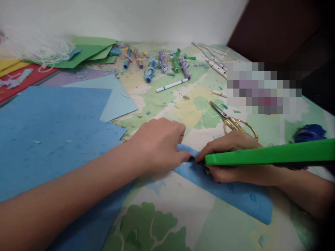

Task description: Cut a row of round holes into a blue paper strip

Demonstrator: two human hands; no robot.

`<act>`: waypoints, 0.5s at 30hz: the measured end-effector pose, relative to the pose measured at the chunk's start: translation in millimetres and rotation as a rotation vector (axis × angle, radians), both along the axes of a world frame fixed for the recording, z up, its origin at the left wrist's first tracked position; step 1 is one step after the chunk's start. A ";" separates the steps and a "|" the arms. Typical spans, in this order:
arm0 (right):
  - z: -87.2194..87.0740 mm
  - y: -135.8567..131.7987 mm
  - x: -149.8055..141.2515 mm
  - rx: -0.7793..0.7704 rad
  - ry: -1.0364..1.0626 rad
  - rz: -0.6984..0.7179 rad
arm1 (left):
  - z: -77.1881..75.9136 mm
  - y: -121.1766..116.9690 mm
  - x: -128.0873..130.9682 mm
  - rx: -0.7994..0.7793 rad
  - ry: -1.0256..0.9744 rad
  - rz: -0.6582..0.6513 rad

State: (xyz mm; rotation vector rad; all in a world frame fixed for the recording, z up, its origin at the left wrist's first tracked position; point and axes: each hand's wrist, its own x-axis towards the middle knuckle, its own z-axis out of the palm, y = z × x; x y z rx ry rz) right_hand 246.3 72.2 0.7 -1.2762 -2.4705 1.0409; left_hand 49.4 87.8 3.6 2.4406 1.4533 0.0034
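Note:
A blue strip [243, 198] with small ring-shaped marks lies slanted across the table in front of me. My left hand [159, 146] is closed at the strip's far end, with its fingers curled under and its thumb on the edge. My right hand [232, 143] meets it there, thumb and index finger pinched around the dark tip of a long green tool [269, 153]. This tool reaches to the right edge of view and covers part of the hand; its exact kind does not show. Just behind my right hand lie gold-handled scissors [227, 120], blades apart.
Large blue sheets [57, 122] cover the left, with a light blue sheet [117, 99] behind. Green sheets [89, 52] and white string [39, 48] lie farther back. Several curled paper rolls [150, 71], a white marker [172, 84], a dark blue object [310, 132] and scraps lie around.

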 end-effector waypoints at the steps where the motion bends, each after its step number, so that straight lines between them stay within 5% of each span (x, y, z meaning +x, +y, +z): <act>1: 1.0 -0.9 0.7 -0.002 0.001 0.011 | -0.2 0.8 0.6 -0.013 -0.032 0.008; 8: 8.6 -9.0 2.4 -0.036 0.021 0.059 | -8.7 5.7 -0.4 -0.246 -0.436 0.080; 15: 6.5 2.4 0.3 -0.050 0.031 0.094 | -1.5 5.0 -4.5 -0.485 -0.383 0.023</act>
